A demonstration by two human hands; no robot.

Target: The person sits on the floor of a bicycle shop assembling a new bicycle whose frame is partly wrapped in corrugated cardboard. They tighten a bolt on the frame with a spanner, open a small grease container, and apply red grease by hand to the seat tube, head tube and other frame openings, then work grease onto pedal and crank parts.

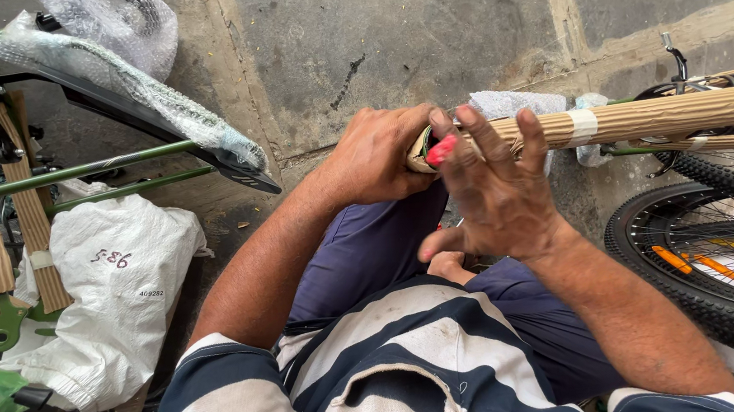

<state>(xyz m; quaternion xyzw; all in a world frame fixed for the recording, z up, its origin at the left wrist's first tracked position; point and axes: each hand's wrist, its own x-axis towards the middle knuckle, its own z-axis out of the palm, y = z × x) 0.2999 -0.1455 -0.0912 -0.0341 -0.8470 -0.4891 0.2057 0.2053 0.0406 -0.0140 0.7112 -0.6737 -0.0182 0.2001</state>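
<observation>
Left hand (377,155) wrapped around the near end of a cardboard-wrapped tube (639,116) — fingers curled shut on the corrugated wrap, thumb side up. Right hand (497,188) just beside it, palm facing the tube end, fingers spread apart and loosely bent, fingertips (470,119) touching the wrap's edge; not clamped on anything. A small red piece (439,150) shows at the tube end between the two hands, partly hidden by the fingers — cannot tell what it is. The tube runs out to the right, level, with a white tape band (583,124) around it, and sits above the person's lap. Below it on the right, a bicycle wheel (709,261) with knobby tyre and orange reflectors. To the left, a green bike frame (99,166) with more cardboard strips taped on, a bubble-wrapped part (122,82) lying across it, and a white sack (117,296) on the ground. Concrete floor (421,28) behind.
</observation>
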